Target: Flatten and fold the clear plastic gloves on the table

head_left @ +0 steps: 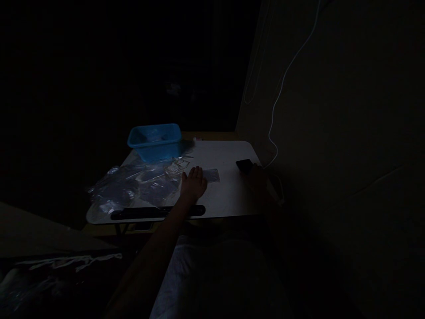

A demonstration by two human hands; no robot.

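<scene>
My left hand (pixel 194 182) lies flat on the white table with its fingers stretched out. Its right edge touches a small clear plastic packet (pixel 212 175). To its left are loose clear plastic bags (pixel 156 188), and small clear sleeves (pixel 177 165) lie just beyond the fingertips. Deep in shadow at the table's right edge, my right hand (pixel 257 176) grips the near end of a black, flat, phone-like slab (pixel 244 165). Darkness hides most of its fingers.
A blue plastic basin (pixel 156 144) stands at the table's back left, with something clear inside. A black strip (pixel 142 213) runs along the front edge of the white table (pixel 229 199). On the right, a white cable (pixel 282 84) hangs along the wall.
</scene>
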